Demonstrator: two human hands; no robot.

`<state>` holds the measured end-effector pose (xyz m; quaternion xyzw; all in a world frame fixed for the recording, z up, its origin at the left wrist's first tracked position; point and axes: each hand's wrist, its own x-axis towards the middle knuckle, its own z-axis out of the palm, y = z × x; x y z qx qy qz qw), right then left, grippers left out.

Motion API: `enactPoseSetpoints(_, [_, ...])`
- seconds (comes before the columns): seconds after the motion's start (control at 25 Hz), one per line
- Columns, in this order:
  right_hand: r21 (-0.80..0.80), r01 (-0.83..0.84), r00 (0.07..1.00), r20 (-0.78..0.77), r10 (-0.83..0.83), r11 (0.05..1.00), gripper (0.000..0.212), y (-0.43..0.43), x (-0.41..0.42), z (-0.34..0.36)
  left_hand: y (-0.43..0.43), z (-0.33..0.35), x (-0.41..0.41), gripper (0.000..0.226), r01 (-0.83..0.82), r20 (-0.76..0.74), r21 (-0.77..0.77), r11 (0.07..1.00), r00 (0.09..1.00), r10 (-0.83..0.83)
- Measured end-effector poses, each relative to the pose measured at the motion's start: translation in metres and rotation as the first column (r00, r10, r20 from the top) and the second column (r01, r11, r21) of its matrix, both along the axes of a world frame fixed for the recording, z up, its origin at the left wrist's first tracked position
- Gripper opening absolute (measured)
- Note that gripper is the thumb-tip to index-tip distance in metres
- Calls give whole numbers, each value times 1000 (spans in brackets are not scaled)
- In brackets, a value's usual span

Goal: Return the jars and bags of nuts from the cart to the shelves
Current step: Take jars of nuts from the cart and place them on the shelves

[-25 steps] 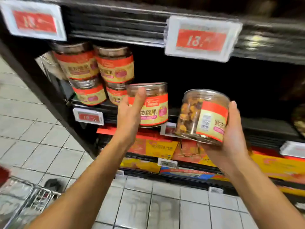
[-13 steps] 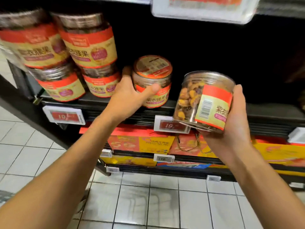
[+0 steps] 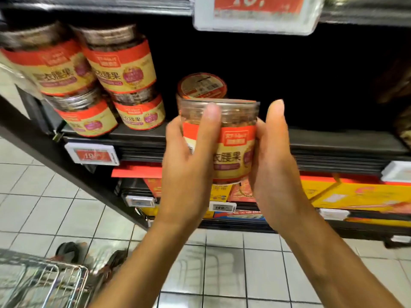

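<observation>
You hold a clear plastic jar of nuts [image 3: 231, 152], round, with a red and cream label. It is upright and just in front of the front edge of the black shelf [image 3: 333, 141], not resting on it. Your left hand [image 3: 189, 165] grips the jar's left side, with the thumb lying up across the label to the clear band under the rim. Your right hand [image 3: 273, 165] clasps the right side with the thumb pointing straight up beside the jar. The fingers of both hands go round the back, out of sight.

On the shelf, directly behind the jar you hold, stands a second jar [image 3: 202, 86] of the same kind, showing its printed red and cream lid. Further left on the shelf stand four jars [image 3: 120, 63] of the same make, stacked two on two, with their labels facing out.

A white price tag with a red panel [image 3: 92, 154] hangs on the shelf's front edge below those stacked jars. A larger white and red tag [image 3: 258, 12] hangs from the board above the shelf. Under the shelf lie flat yellow and orange boxes [image 3: 355, 196].

Well below the shelf and to its left is the corner of a silver wire cart [image 3: 44, 281], standing on pale square floor tiles [image 3: 222, 274].
</observation>
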<state>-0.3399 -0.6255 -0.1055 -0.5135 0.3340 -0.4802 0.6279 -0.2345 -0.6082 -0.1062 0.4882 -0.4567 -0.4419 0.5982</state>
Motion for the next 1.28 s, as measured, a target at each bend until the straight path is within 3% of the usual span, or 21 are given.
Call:
enactPoseSetpoints(0.08, [-14,4,996,-85,-5,1000,64,9,-8,3,-2,1,4,57,-83,-26,9,997,996,83])
enactPoseSetpoints(0.2, [3,191,967,-173,-187,982,51,22,-25,-1,-4,-2,12,67,-139,-116,-34,990,984,135])
enactPoseSetpoints(0.32, [-31,131,988,-81,-133,991,47,24,-23,4,-14,6,13,54,-188,-68,-134,973,981,180])
enactPoseSetpoints(0.52, [-57,160,983,98,-154,985,32,-19,-15,10,-44,19,20,72,-157,-34,-156,975,988,153])
enactPoseSetpoints(0.6, [-69,168,981,107,-161,983,26,-38,-10,10,-59,18,25,85,-161,61,-124,979,984,169])
enactPoseSetpoints(0.84, [-40,155,988,-2,-155,987,31,-81,-2,2,-82,1,47,85,-132,291,-13,991,948,130])
enactPoseSetpoints(1.04, [-16,142,984,-110,-143,990,40,-84,-10,-14,-58,-20,46,68,-77,87,-33,997,993,79])
enactPoseSetpoints(1.16, [-69,126,983,-128,-134,990,29,-82,-3,-14,-58,-24,43,48,-19,96,-62,998,995,25])
enactPoseSetpoints(1.28, [-137,145,972,-163,-167,980,27,-80,1,-16,-67,-22,48,55,-20,122,-70,997,992,29])
